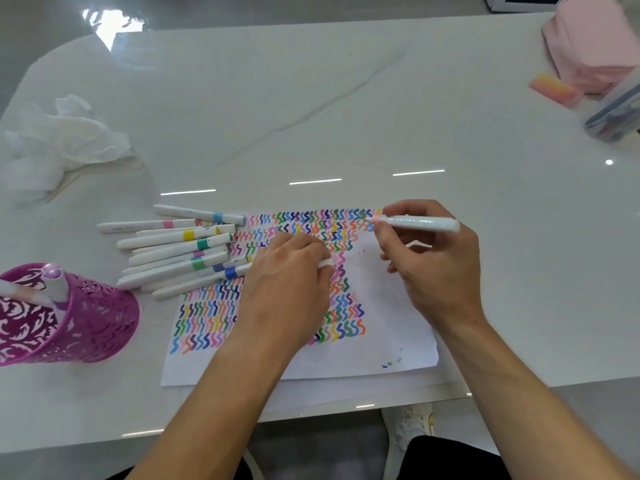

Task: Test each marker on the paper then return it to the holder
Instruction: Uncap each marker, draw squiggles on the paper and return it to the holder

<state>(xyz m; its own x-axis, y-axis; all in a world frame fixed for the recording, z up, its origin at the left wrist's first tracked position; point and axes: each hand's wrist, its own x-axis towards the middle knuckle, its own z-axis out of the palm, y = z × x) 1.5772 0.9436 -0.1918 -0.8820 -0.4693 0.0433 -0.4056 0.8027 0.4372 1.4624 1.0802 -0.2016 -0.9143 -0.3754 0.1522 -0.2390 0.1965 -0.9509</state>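
One right hand [426, 258] pinches slim white marker [422, 223] (left hand [287, 282]: cap [325, 263]).

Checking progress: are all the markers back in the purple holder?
No, a pile of markers lies by the paper, and the right hand holds another marker.

My left hand [287, 282] and right hand [429, 268] are bare. My left forearm [221, 393] and right forearm [526, 393] are uncovered along all the length that shows. Low in the view, at about five o'clock, I wear a white shoe [408, 424] with a yellowish mark on its right side. Black cloth [450, 459] of my clothing lies just below it, and a dark sliver more shows at seven o'clock on the bottom edge.
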